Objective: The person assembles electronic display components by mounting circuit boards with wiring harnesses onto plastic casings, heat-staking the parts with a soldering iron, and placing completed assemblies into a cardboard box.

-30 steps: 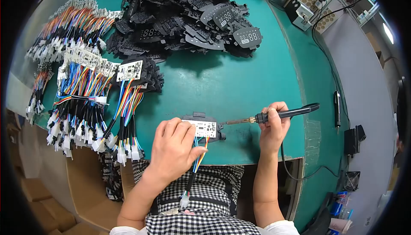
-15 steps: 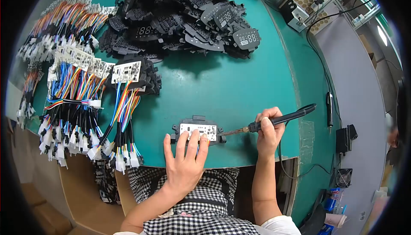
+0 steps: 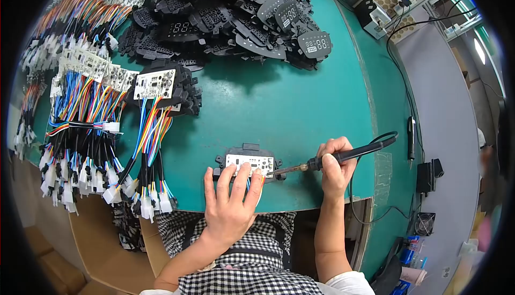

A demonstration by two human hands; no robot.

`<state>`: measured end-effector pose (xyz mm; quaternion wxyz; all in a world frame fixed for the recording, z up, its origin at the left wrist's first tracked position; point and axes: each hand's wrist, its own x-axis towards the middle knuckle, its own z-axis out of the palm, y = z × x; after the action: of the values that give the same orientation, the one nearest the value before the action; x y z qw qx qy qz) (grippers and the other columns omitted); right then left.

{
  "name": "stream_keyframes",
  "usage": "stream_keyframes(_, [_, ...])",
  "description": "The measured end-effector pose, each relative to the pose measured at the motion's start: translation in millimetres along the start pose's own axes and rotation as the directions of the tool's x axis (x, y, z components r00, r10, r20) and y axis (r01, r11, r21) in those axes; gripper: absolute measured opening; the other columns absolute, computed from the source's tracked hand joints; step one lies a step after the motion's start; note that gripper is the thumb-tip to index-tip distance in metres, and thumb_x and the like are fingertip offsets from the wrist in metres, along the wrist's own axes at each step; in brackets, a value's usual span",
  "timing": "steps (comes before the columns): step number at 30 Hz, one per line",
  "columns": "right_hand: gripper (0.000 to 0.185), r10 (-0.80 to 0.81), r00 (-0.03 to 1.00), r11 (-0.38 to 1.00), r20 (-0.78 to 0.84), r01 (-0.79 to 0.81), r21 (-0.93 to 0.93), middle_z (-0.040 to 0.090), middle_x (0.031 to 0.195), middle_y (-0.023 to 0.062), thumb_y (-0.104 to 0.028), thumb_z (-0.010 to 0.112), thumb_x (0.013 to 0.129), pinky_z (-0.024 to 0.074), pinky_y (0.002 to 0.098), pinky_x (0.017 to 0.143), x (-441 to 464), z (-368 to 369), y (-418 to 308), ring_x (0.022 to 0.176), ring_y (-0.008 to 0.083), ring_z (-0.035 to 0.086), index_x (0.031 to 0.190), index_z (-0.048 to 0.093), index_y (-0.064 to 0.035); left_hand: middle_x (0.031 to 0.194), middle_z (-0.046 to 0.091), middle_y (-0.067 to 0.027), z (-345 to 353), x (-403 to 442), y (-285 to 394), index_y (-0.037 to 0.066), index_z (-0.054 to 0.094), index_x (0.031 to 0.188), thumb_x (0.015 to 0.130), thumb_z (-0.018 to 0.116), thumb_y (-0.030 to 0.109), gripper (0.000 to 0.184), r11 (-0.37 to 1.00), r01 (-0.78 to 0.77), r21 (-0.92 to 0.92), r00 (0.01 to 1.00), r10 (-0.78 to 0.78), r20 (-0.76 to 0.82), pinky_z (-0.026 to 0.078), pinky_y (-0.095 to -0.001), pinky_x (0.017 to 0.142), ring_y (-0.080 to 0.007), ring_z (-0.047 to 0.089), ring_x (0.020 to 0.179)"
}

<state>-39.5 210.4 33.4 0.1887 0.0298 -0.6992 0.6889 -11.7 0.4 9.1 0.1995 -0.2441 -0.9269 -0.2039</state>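
Note:
A white circuit board (image 3: 258,161) lies in a black plastic housing (image 3: 250,149) near the table's front edge. My left hand (image 3: 229,209) rests over it with fingers outstretched, the fingertips pressing on the board. Coloured wires (image 3: 262,186) emerge at the board's lower edge, partly covered by these fingers. My right hand (image 3: 336,169) is closed around the handle of a soldering iron (image 3: 365,151). The iron points left, and its tip is at the board's lower right corner; whether it touches is too small to tell.
Black display housings (image 3: 214,24) are heaped at the back. Wired circuit boards (image 3: 86,64) with white connectors stand in bundles on the left, beside a stack of housings (image 3: 188,93) topped by a board. At right are a black pen-like tool (image 3: 411,136), a cable and a small fan (image 3: 425,223).
The soldering iron's tip has moved slightly left and down, from the housing's right side to the board's corner. My left hand stays on the board. The camera view has shifted a little.

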Motion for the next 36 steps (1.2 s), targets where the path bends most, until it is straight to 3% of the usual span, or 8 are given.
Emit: stream_keyframes(36, [0.018, 0.016, 1.0, 1.0, 0.003, -0.015, -0.022, 0.044, 0.066, 0.0008, -0.01, 0.061, 0.073, 0.029, 0.0218, 0.051, 0.4, 1.1, -0.2, 0.057, 0.007, 0.036, 0.075, 0.045, -0.0039, 0.113, 0.054, -0.0078, 1.6, 0.1, 1.0, 0.011, 0.059, 0.107, 0.069, 0.066, 0.014, 0.038, 1.0, 0.004, -0.011, 1.0, -0.004, -0.016, 0.035, -0.0572, 0.093, -0.0275, 0.05, 0.104])
